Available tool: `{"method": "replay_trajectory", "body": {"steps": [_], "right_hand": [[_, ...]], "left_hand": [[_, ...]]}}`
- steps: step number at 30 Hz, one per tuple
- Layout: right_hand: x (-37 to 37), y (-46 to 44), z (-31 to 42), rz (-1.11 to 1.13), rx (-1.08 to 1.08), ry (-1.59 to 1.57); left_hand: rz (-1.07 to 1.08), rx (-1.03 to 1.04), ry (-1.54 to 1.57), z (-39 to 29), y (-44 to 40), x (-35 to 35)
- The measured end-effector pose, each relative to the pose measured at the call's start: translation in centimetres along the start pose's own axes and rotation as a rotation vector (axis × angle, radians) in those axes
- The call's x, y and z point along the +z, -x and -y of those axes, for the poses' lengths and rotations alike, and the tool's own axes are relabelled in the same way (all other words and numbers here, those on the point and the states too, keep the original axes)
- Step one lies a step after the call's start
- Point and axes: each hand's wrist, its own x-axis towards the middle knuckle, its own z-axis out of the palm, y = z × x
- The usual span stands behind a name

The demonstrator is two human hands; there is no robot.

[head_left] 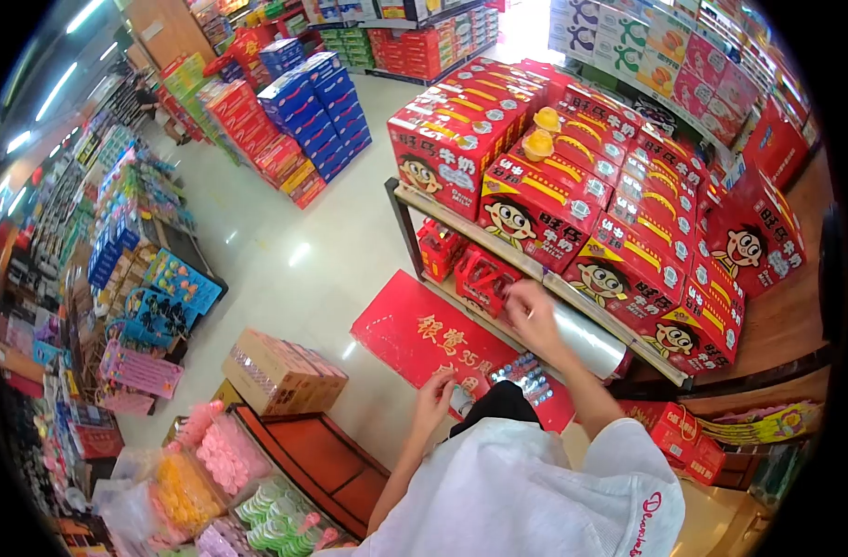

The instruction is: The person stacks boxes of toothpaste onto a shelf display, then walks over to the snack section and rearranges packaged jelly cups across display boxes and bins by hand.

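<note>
My right hand (532, 311) is at the lower shelf, with its fingers curled beside a red carton (484, 281) with a handle. Whether the fingers grip anything there is hidden. A large silver cylinder (586, 339) lies just right of this hand, under the shelf board. My left hand (434, 394) hangs lower, its fingers curled together above a red printed mat (410, 325). A small pale object (462, 400) shows right beside its fingertips; I cannot tell if they hold it. Shiny cans (528, 379) stand in a group near my feet.
Red milk cartons (545, 209) are stacked on the shelf top, with two yellow items (539, 143) on them. Brown boxes (280, 371) and bagged pink goods (229, 455) stand at lower left. Blue boxes (317, 111) rise beyond the pale floor (285, 251).
</note>
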Motion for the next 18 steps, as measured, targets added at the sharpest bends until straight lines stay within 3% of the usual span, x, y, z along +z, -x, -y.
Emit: {"method": "replay_trajectory", "body": {"steps": [3, 4, 5, 9, 12, 18], "right_hand": [[-6.4, -7.7, -2.1, -0.239, -0.23, 0.235], [-8.2, -9.7, -2.0, -0.216, -0.073, 0.251], [-9.7, -12.1, -4.8, -0.276, -0.198, 0.366], [-13.0, -19.5, -15.5, -0.274, 0.096, 0.159], [-13.2, -21.5, -15.6, -0.279, 0.113, -0.055], [-10.9, -24.3, -13.8, -0.222, -0.2, 0.192]], "left_hand": [[0.058, 0.122, 0.118, -0.1, -4.5, 2.1], [0.053, 0.153, 0.066, -2.6, -5.8, 2.5], [0.046, 0.19, 0.013, -4.8, -7.2, 2.9], [0.128, 0.281, -0.047, -10.2, -12.8, 4.6], [0.158, 0.403, -0.112, -14.9, -16.8, 5.3], [0.146, 0.573, -0.082, -19.1, -24.9, 8.1]]}}
